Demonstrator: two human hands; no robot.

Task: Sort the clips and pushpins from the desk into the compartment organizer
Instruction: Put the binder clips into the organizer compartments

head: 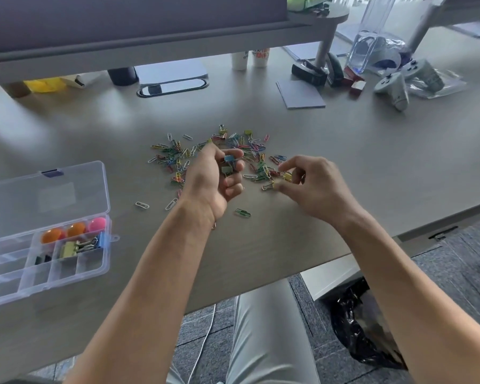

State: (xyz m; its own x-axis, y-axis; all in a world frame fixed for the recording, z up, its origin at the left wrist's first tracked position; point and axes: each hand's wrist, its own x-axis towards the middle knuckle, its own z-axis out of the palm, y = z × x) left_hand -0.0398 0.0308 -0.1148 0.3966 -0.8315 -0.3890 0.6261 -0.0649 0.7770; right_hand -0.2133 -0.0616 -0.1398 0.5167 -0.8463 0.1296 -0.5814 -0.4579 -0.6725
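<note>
Right hand [311,184] pinching yellow binder clip [287,176] on the surface, left hand [216,178] cupping collected clips, organizer [0,284] far left, nearer the left hand.

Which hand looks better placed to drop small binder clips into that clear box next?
Left, probably. The left hand already holds a blue binder clip and sits nearer the compartment organizer at the desk's left. The right hand is farther off, pinching a yellow binder clip at the pile.
</note>
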